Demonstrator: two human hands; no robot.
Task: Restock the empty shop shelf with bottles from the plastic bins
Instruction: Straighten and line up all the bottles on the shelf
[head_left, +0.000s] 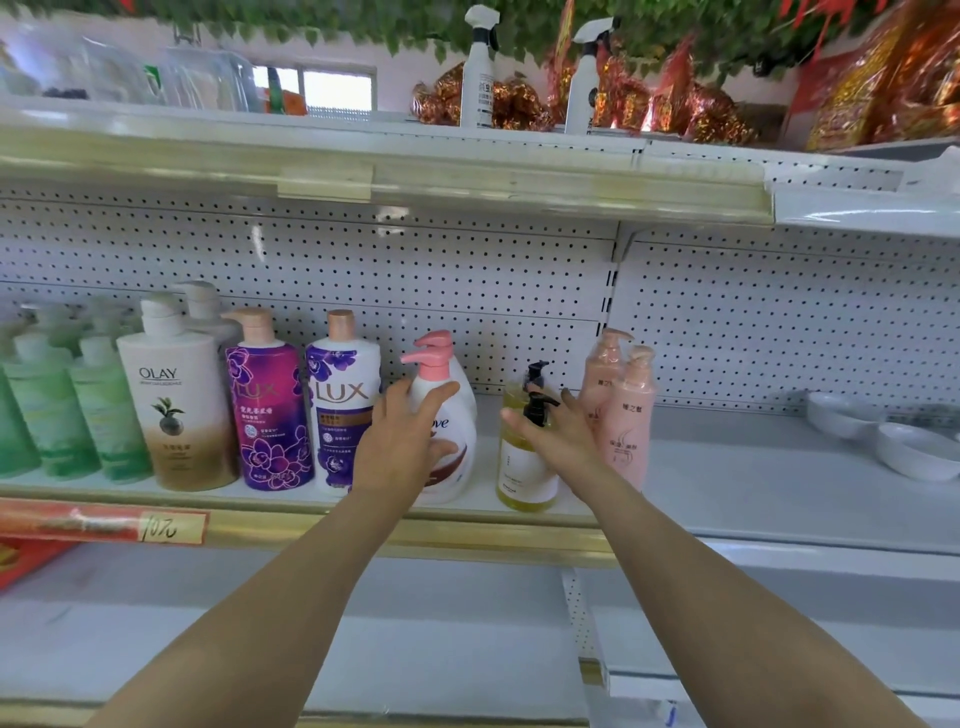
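Two hands are up at the middle shelf (727, 467), bare forearms extended from below.

Left hand (408, 436): fingers spread and near straight, palm laid on the front of the Dove bottle (462, 467); not wrapped round it. That bottle is glossy white plastic with fat rounded shoulders and a pink pump; a second pink pump (434, 340) shows right behind it.

Right hand (558, 434): fingers straight and together, thumb out to the left. The black pump (540, 408) of the yellow bottle (522, 467) sits in the fork between thumb and index; can't tell if the palm touches the bottle. It's a clear cylinder with amber liquid and a white label, upright at the shelf's front edge; another black pump (537, 371) stands behind it.

Just right of that hand are two pale pink pump bottles (631, 431), slim, one in front of the other.

Left of the Dove stand a white-and-purple Lux bottle (340, 405), just beside the left wrist; a purple Lux bottle (270, 415) with flower print; an Olay bottle (176, 415), white fading to gold; and a blurred row of green bottles (78, 410). All are upright.

The back panel (519, 270) is white perforated metal; the shelf lip is a gold strip (415, 530) with a tag (171, 527) reading 10%. White bowls (914, 447) sit on the shelf's right section; the top shelf has two white trigger spray bottles (480, 67).
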